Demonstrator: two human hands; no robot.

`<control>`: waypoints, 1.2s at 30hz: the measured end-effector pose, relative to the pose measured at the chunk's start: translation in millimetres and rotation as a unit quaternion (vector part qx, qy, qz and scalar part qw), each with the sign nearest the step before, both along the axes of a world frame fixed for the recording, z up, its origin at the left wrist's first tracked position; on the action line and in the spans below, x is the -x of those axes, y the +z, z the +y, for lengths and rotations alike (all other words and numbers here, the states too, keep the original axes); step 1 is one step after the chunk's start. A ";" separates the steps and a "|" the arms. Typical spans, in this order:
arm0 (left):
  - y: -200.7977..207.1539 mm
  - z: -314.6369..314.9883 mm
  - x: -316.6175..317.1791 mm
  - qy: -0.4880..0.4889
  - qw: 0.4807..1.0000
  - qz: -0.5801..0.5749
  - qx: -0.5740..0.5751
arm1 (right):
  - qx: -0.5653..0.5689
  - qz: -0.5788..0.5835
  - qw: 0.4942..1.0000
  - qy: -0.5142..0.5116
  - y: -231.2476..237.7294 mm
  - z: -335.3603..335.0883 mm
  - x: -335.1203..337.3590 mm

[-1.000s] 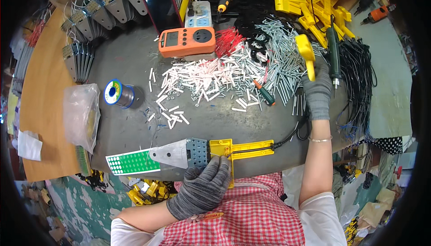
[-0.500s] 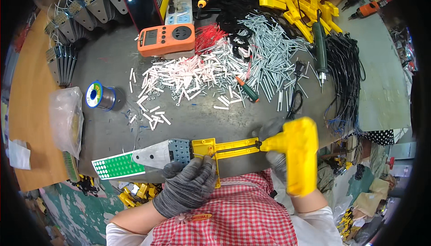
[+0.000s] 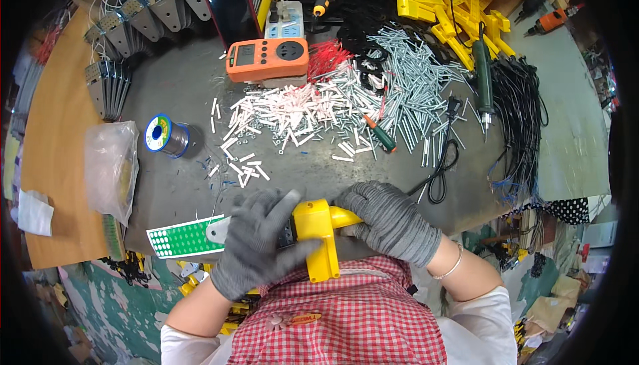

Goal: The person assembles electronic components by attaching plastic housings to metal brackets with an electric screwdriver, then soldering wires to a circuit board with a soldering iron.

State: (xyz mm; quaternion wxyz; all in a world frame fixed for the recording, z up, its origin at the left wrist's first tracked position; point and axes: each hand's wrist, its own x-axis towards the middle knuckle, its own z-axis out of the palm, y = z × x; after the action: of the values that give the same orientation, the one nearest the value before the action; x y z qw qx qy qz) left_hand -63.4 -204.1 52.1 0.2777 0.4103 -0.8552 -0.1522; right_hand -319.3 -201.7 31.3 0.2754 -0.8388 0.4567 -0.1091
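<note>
While the yellow plastic housing [image 3: 321, 242] sits between the two hands at the near edge of the tabletop [image 3: 306, 175], its lower end reaches past that edge over the checked apron [image 3: 339, 312]. Left hand [image 3: 259, 245]: gloved, blurred, fingers spread, thumb across the housing; pressure cannot be told. Right hand [image 3: 389, 222]: gloved, curled around the housing's stub handle. Left of these, the tip of a grey metal plate [image 3: 215, 231] shows over a green dotted sheet [image 3: 183, 237]. Risk, judged: housing could tilt or slip off the edge if the right hand loosens while the left stays spread. Second risk: black cable [image 3: 437, 186], coiled just beyond the right hand, could snag a wrist and tug the work. Farther out: loose white tubes [image 3: 266, 115], a heap of steel screws [image 3: 413, 92]; strays could roll underneath if swept nearer.
</note>
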 end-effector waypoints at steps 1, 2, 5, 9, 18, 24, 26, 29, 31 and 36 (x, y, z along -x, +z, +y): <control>-9.4 -4.5 -2.7 -0.005 0.994 -0.002 -0.112 | 0.007 0.019 1.000 0.015 2.8 -3.7 -2.3; -14.8 -6.3 -5.6 -0.010 0.975 -0.004 -0.222 | 0.008 0.016 1.000 0.018 9.2 -8.7 -4.5; -15.9 -7.1 -8.1 -0.029 0.982 -0.009 -0.189 | -0.136 0.087 0.985 -0.066 28.7 -27.1 -14.2; -13.7 -4.0 -8.2 -0.032 0.981 -0.028 -0.190 | -0.016 0.176 0.983 0.049 7.4 -26.8 -15.4; 19.8 -7.3 79.4 -0.110 0.989 -0.091 0.041 | 0.095 0.057 0.994 0.006 -21.3 -6.9 0.7; 4.5 -17.1 85.4 -0.106 0.970 -0.202 -0.087 | 0.245 -0.013 0.946 -0.213 -0.9 30.7 38.3; 7.4 -19.7 86.9 -0.143 0.963 -0.215 -0.072 | 0.182 0.069 0.941 -0.277 8.0 57.3 57.0; 17.4 -38.2 100.1 -0.172 0.957 -0.222 -0.075 | 0.050 0.130 0.914 -0.382 -14.7 65.7 63.0; 14.4 -70.0 107.3 -0.225 0.940 -0.241 0.086 | 0.101 0.144 0.880 -0.441 -24.0 63.0 54.9; -7.9 -124.9 127.0 -0.330 0.861 -0.320 0.215 | 0.044 0.120 0.905 -0.406 -34.5 79.2 37.9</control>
State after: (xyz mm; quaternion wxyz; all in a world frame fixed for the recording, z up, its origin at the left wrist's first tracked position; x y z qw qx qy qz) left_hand -190.4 -329.0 44.2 0.0034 0.0599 -0.9939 0.0923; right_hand -357.2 -122.5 -3.2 0.1135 -0.5991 0.7819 -0.1299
